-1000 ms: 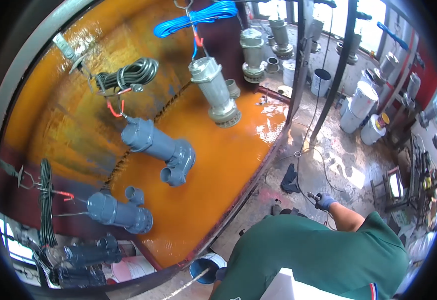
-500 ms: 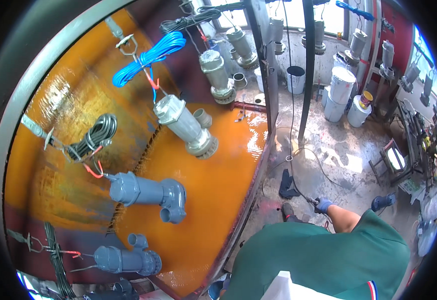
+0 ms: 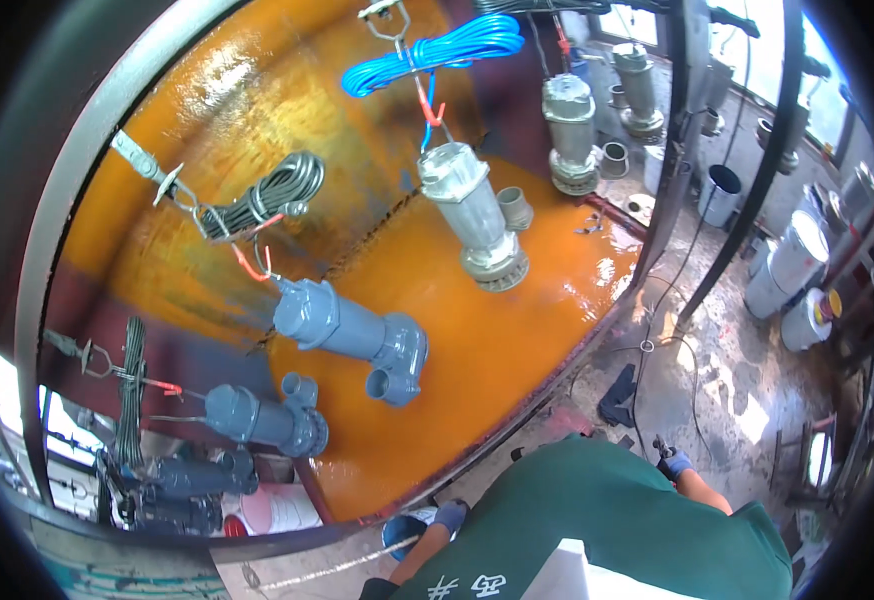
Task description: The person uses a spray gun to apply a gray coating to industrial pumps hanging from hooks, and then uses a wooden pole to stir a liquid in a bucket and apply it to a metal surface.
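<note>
My right hand (image 3: 674,464), in a blue-grey glove, is closed around a spray gun (image 3: 661,447) with a dark hose (image 3: 639,400) running from it. My left hand (image 3: 450,515), also gloved, is at the rim of a blue bucket (image 3: 397,535) and seems closed on it; its fingertips are hidden. To the left, a glossy blue-grey pump (image 3: 352,330) hangs from a hook over an orange wet basin (image 3: 497,345). A second blue-grey pump (image 3: 262,418) hangs nearer, and a bare silver pump (image 3: 472,215) farther back. Neither hand touches the pumps.
A low dark red edge (image 3: 517,435) bounds the basin. Dark metal posts (image 3: 752,190) stand at the right. White buckets (image 3: 792,250) and a black-topped pail (image 3: 720,195) are on the floor. Dark cloth (image 3: 617,395) lies near the hose. A blue cable coil (image 3: 437,55) hangs above the silver pump.
The view has swung rightward-down in the picture, so pumps and basin sit farther right. My left forearm, hand and the blue bucket show more fully. The right hand still holds the spray gun.
</note>
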Demonstrator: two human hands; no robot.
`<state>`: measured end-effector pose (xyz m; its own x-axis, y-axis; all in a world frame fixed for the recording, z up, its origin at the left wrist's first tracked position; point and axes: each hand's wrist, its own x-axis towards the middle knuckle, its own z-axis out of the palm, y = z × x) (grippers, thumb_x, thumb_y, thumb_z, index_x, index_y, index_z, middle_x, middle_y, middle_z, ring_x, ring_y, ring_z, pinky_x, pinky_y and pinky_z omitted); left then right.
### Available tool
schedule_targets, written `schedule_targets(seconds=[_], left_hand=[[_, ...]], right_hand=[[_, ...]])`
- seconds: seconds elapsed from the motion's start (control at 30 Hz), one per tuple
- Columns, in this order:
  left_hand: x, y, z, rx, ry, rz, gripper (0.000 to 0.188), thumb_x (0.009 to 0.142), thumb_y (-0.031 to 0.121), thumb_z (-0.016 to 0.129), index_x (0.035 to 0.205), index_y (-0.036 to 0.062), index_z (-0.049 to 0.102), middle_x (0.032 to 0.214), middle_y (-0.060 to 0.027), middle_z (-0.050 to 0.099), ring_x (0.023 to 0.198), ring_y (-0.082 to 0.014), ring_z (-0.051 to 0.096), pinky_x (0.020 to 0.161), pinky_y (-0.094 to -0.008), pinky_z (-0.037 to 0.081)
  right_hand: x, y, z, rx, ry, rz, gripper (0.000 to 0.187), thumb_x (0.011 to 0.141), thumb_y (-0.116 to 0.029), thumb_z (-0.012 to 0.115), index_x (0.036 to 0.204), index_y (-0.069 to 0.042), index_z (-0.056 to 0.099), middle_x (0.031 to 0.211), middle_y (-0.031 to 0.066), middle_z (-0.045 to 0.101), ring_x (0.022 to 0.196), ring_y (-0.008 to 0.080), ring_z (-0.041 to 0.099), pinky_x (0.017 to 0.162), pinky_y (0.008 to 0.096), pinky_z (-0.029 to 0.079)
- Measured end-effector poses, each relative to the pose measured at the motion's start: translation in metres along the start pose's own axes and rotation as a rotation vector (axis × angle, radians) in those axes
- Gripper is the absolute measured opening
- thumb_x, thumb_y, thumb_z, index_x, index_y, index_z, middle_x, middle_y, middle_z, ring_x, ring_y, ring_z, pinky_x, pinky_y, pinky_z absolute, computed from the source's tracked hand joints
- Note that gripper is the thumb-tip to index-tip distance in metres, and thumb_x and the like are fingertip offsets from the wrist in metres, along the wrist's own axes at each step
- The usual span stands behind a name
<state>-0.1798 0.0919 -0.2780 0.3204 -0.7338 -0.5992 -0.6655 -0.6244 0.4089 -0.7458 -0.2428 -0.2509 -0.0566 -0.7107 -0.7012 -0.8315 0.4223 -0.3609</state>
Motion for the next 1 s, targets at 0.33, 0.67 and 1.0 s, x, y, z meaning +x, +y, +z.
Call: schedule_targets(seconds=[0.33,0.67,1.0], left_hand=[[0.038,0.093,-0.012,-0.034,0.086,-0.057,0.042,0.094,0.039,0.05,0.11,0.0081,0.073,0.115,-0.024,0.069,0.11,-0.0439,0.064,0.097,-0.0479,0.051],[0.123,0.267,-0.164,-0.417,0.516,-0.017,0.082,0.083,0.014,0.073,0.157,0.0164,0.035,0.137,-0.0271,0.057,0.124,-0.0395,0.059,0.101,-0.0439,0.05],[0.18,0.47,-0.458,0.134,1.369,0.722,0.064,0.079,0.009,0.076,0.139,0.0033,0.055,0.144,-0.0238,0.047,0.132,-0.041,0.046,0.112,-0.0492,0.038]], right_hand=[[0.076,-0.037,-0.055,0.067,-0.04,-0.039,0.048,0.06,-0.019,0.085,0.104,-0.004,0.071,0.077,0.0122,0.071,0.062,0.0234,0.069,0.059,0.0383,0.057],[0.13,-0.093,-0.068,0.221,-0.105,-0.546,0.021,0.089,-0.021,0.065,0.105,-0.008,0.068,0.082,0.0098,0.071,0.063,0.017,0.066,0.056,0.0351,0.051],[0.066,-0.172,-0.114,0.234,0.044,-0.68,0.028,0.084,-0.014,0.069,0.111,-0.005,0.066,0.091,0.0144,0.072,0.085,0.0246,0.071,0.076,0.0379,0.054]])
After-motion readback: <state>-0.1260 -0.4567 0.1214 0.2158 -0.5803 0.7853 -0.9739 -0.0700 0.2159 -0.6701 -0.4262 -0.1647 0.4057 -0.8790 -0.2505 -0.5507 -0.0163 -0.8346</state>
